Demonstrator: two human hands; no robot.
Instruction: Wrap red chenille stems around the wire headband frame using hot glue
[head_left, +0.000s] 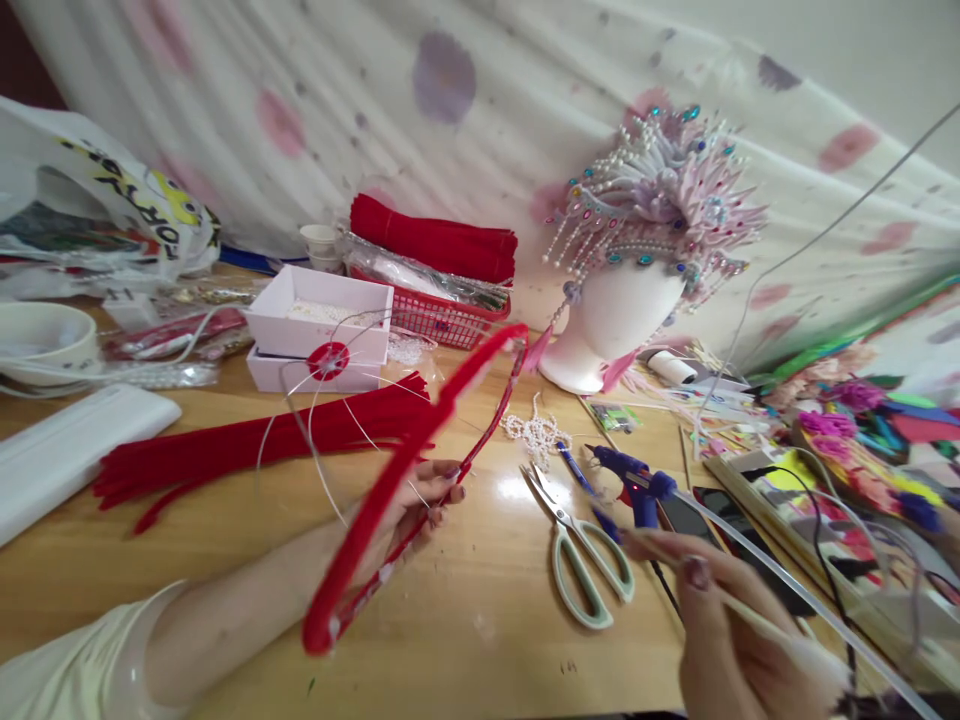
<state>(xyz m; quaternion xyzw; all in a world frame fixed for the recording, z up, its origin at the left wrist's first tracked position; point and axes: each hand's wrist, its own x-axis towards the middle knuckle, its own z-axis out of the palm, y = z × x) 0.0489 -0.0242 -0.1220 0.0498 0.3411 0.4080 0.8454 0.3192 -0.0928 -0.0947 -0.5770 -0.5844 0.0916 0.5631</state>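
Observation:
My left hand [424,500] is closed round a red fuzzy hoop frame [409,460], a long curved band wrapped in red pipe cleaner, held tilted above the wooden table [480,620]. Thin white wires [315,440] trail from the frame. My right hand [739,625] is at the lower right, fingers pinched on a thin pale stick [750,610] that points toward the blue glue gun [637,485] lying on the table. Green-handled scissors [589,560] lie open between the two hands.
Red pipe cleaners [247,445] lie in a heap at left. Behind stand pink boxes [319,325], a red basket [442,315] and a white mannequin head [622,320] wearing a beaded headdress [660,190]. A phone [720,520] and coloured craft scraps [862,450] crowd the right.

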